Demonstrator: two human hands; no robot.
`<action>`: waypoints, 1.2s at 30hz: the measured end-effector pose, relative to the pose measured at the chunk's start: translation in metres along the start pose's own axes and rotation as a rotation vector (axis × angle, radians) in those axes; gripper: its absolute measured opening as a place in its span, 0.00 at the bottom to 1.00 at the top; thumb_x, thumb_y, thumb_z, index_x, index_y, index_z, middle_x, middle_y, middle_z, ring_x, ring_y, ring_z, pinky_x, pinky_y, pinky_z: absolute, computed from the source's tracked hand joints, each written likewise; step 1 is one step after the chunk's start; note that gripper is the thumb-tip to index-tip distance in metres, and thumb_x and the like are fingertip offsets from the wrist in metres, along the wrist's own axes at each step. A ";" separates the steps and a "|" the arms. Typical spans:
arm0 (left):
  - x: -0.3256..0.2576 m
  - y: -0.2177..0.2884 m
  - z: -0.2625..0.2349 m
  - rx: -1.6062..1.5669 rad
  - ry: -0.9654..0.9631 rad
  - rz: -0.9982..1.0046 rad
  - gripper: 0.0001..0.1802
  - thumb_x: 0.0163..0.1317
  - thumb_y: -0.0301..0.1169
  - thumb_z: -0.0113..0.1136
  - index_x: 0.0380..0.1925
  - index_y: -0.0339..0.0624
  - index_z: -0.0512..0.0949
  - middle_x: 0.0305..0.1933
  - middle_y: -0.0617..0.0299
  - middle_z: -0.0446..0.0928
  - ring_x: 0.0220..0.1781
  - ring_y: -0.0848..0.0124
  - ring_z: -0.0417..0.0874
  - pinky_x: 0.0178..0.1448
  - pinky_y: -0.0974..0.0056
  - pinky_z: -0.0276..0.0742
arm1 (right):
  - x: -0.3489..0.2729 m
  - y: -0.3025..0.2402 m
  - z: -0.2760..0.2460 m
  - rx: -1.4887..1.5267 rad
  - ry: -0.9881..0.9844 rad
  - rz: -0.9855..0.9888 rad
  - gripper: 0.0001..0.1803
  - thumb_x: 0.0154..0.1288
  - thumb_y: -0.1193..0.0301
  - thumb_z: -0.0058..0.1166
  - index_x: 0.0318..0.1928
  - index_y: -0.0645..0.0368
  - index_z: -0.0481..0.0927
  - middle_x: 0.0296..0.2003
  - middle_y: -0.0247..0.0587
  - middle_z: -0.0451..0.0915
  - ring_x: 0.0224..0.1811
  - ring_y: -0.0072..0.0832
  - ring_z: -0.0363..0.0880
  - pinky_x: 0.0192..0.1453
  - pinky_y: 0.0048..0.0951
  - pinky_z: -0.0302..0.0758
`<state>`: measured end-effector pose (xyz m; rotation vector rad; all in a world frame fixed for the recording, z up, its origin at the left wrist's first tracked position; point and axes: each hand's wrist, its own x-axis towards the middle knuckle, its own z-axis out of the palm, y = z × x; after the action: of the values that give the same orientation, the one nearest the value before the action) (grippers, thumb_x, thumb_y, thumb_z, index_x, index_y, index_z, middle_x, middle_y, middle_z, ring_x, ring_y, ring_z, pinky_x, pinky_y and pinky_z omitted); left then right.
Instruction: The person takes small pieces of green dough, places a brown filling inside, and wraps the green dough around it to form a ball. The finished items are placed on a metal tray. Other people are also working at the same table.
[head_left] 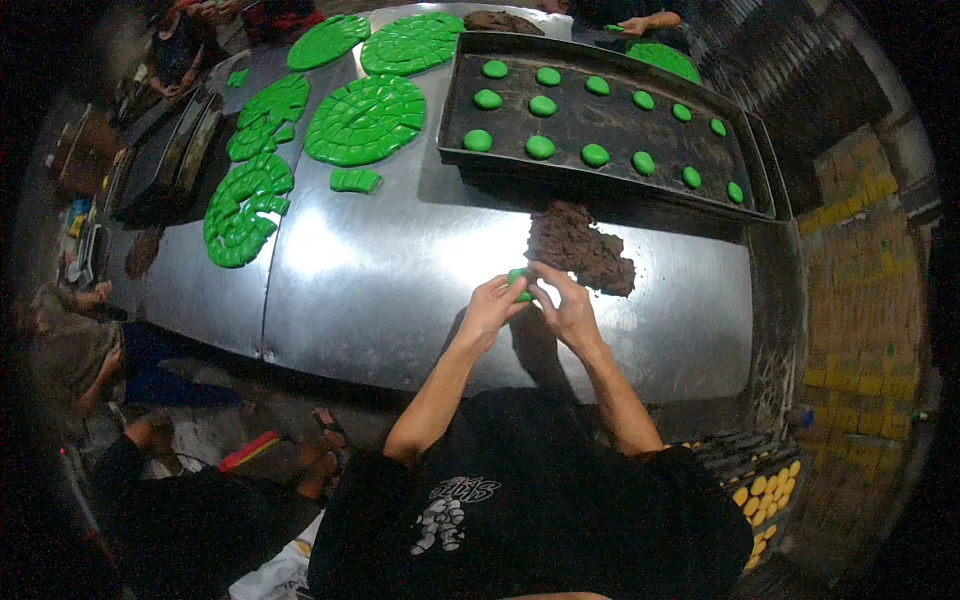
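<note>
Close together over the metal table point(390, 270), my two hands work on one small piece of green dough point(518, 283). My left hand point(487, 312) is closed round it, with green showing between its fingers and thumb. The fingers of my right hand point(568, 315) are bent in against the same piece; whether they pinch anything else is hidden. Just beyond my right hand lies a crumbly lump of dark brown filling point(580, 250). Farther back, a black baking tray point(610, 125) carries several smooth green dough balls point(540, 148) set apart in rows.
Scored green dough rounds point(365, 120) lie at the back left, with a loose dough strip point(355, 180) nearer. More brown filling point(503, 22) sits at the far edge. Other people point(640, 20) are around the table. Yellow pieces point(768, 495) fill a rack at lower right.
</note>
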<state>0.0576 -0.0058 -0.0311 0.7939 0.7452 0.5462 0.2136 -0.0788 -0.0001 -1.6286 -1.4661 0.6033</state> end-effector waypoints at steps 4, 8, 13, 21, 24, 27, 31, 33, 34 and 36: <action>-0.008 0.005 -0.008 -0.163 -0.032 -0.021 0.24 0.73 0.40 0.58 0.60 0.31 0.73 0.54 0.54 0.78 0.56 0.68 0.81 0.63 0.64 0.78 | 0.005 -0.009 -0.024 0.268 -0.132 0.095 0.27 0.68 0.74 0.59 0.67 0.57 0.72 0.61 0.48 0.76 0.63 0.41 0.77 0.62 0.41 0.81; -0.006 0.007 -0.012 -0.228 -0.114 -0.036 0.22 0.72 0.38 0.59 0.60 0.35 0.73 0.53 0.55 0.78 0.55 0.69 0.81 0.62 0.64 0.78 | 0.002 -0.004 -0.025 0.091 -0.240 0.005 0.30 0.65 0.72 0.64 0.67 0.57 0.72 0.63 0.48 0.75 0.64 0.40 0.75 0.60 0.39 0.81; -0.008 0.004 -0.005 -0.111 -0.098 0.064 0.24 0.74 0.33 0.55 0.66 0.33 0.68 0.61 0.55 0.76 0.58 0.69 0.80 0.65 0.64 0.77 | 0.011 -0.013 -0.015 -0.026 -0.081 -0.187 0.19 0.61 0.80 0.64 0.54 0.58 0.83 0.52 0.47 0.82 0.53 0.40 0.82 0.53 0.37 0.81; -0.021 -0.004 -0.015 0.530 -0.072 0.461 0.29 0.76 0.33 0.52 0.72 0.35 0.61 0.66 0.53 0.72 0.63 0.67 0.76 0.62 0.64 0.77 | 0.015 -0.016 -0.004 -0.041 -0.016 -0.171 0.14 0.61 0.81 0.64 0.48 0.63 0.84 0.46 0.44 0.81 0.50 0.33 0.83 0.50 0.32 0.84; -0.045 0.021 -0.017 -0.171 -0.135 0.142 0.31 0.75 0.36 0.54 0.72 0.35 0.61 0.64 0.55 0.72 0.60 0.69 0.76 0.59 0.67 0.76 | 0.014 -0.036 -0.002 0.215 -0.080 -0.054 0.15 0.62 0.79 0.64 0.50 0.62 0.84 0.47 0.44 0.81 0.52 0.34 0.82 0.53 0.31 0.84; -0.053 0.016 -0.017 -0.169 -0.098 0.148 0.25 0.77 0.35 0.50 0.69 0.36 0.65 0.58 0.54 0.74 0.59 0.68 0.76 0.67 0.62 0.75 | 0.013 -0.059 0.000 0.087 -0.180 -0.234 0.14 0.63 0.75 0.65 0.50 0.60 0.85 0.44 0.45 0.82 0.48 0.31 0.83 0.52 0.32 0.83; -0.057 0.019 -0.024 -0.563 -0.133 0.097 0.21 0.76 0.42 0.52 0.59 0.38 0.74 0.53 0.57 0.75 0.58 0.70 0.76 0.68 0.60 0.70 | 0.024 -0.050 0.012 0.302 -0.239 0.072 0.16 0.65 0.71 0.64 0.52 0.60 0.84 0.41 0.45 0.82 0.47 0.33 0.83 0.52 0.33 0.81; -0.056 0.011 -0.024 -0.533 -0.034 0.202 0.19 0.76 0.41 0.54 0.55 0.38 0.75 0.51 0.59 0.75 0.56 0.71 0.76 0.66 0.61 0.71 | 0.024 -0.055 0.019 0.146 -0.232 -0.068 0.15 0.65 0.70 0.64 0.51 0.61 0.84 0.41 0.46 0.82 0.45 0.34 0.83 0.51 0.32 0.81; -0.055 0.006 -0.025 -0.516 0.022 0.256 0.18 0.76 0.41 0.54 0.53 0.38 0.75 0.50 0.60 0.75 0.55 0.72 0.76 0.65 0.62 0.72 | 0.025 -0.064 0.024 0.074 -0.231 -0.141 0.14 0.65 0.70 0.64 0.50 0.62 0.84 0.41 0.46 0.82 0.44 0.34 0.83 0.51 0.32 0.82; -0.051 0.003 -0.027 -0.348 0.069 0.342 0.15 0.75 0.40 0.55 0.52 0.42 0.75 0.51 0.61 0.75 0.55 0.73 0.75 0.61 0.64 0.71 | 0.024 -0.077 0.031 0.135 -0.200 -0.105 0.12 0.63 0.73 0.65 0.47 0.63 0.84 0.42 0.46 0.83 0.44 0.34 0.84 0.50 0.32 0.81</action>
<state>0.0043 -0.0274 -0.0223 0.5794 0.5574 0.9867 0.1502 -0.0507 0.0512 -1.4102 -1.6082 0.8057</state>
